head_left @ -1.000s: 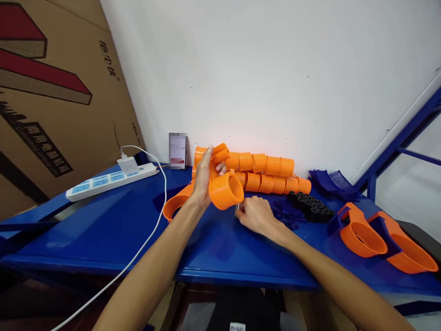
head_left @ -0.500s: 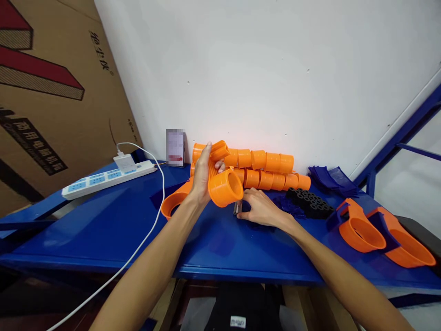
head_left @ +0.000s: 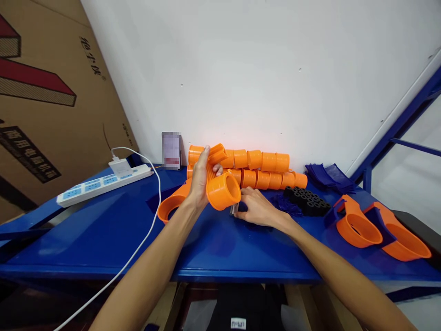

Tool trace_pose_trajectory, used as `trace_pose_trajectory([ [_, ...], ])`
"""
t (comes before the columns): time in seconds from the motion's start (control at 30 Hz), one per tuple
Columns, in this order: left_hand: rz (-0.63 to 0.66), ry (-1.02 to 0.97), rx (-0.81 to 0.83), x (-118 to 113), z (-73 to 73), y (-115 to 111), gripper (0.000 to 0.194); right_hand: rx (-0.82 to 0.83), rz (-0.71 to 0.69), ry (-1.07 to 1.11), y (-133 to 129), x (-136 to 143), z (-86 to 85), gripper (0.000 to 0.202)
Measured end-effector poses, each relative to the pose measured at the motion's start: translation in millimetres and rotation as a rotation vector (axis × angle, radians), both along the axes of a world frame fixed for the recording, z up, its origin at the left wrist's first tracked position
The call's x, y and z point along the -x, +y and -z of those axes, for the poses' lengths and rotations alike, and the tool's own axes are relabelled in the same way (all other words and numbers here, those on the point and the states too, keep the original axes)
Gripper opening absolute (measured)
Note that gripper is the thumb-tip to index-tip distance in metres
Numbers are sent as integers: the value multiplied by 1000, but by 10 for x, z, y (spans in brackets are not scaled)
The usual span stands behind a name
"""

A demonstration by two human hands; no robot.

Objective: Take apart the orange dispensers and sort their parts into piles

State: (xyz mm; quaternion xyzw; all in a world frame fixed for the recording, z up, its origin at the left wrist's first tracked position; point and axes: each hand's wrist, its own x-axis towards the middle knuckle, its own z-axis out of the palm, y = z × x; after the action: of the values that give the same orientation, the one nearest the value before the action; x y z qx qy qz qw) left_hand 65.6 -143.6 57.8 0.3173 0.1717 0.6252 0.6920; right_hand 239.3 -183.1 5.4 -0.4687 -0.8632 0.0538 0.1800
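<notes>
My left hand [head_left: 200,178] is closed round the ribbed handle of an orange plastic part with a round cup-like ring [head_left: 223,190] at its lower end, held above the table with the ring's opening facing right. Just right of that ring, my right hand [head_left: 257,206] is low over the blue table, its thumb and fingers bent round a small shiny grey piece [head_left: 234,209]. The orange part hides some of this piece and I cannot make out its kind. Another orange ring part [head_left: 168,204] lies behind my left forearm.
Orange cylinders [head_left: 268,162] lie in two rows against the wall. Black tubes [head_left: 312,202], crumpled dark blue pieces [head_left: 286,205] and blue plates [head_left: 330,178] lie at right, beside orange holders [head_left: 360,230]. A power strip [head_left: 103,185] with a white cable and a phone [head_left: 171,151] are at left.
The view has shifted slightly. Both hands keep nearly the same place and hold, the left on the orange part, the right at the small grey piece.
</notes>
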Motion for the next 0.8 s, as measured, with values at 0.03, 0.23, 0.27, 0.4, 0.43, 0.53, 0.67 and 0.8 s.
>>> trace_pose_trajectory([
  [0.03, -19, 11, -17, -7, 10, 5, 37, -35, 6, 86, -12, -27, -53, 9],
  [0.23, -220, 123, -96, -78, 92, 33, 39, -262, 107, 714, -233, -99, -291, 21],
  [0.27, -246, 133, -94, -92, 105, 32, 41, -236, 70, 708, -276, -77, -279, 22],
  [0.4, -282, 183, -85, -142, 146, 13, 44, -178, -68, 536, -349, 43, -111, 19],
  [0.43, -266, 193, -96, -152, 153, 5, 44, -193, -74, 496, -346, 57, -73, 19],
  [0.53, -202, 193, -165, -171, 166, -14, 47, -303, -23, 441, -335, 9, -72, 24],
  [0.67, -209, 238, -198, -169, 175, -21, 59, -515, 204, 616, -399, -303, -380, 27],
  [0.8, -234, 298, -179, -160, 177, -25, 61, -571, 446, 898, -425, -855, -822, 27],
])
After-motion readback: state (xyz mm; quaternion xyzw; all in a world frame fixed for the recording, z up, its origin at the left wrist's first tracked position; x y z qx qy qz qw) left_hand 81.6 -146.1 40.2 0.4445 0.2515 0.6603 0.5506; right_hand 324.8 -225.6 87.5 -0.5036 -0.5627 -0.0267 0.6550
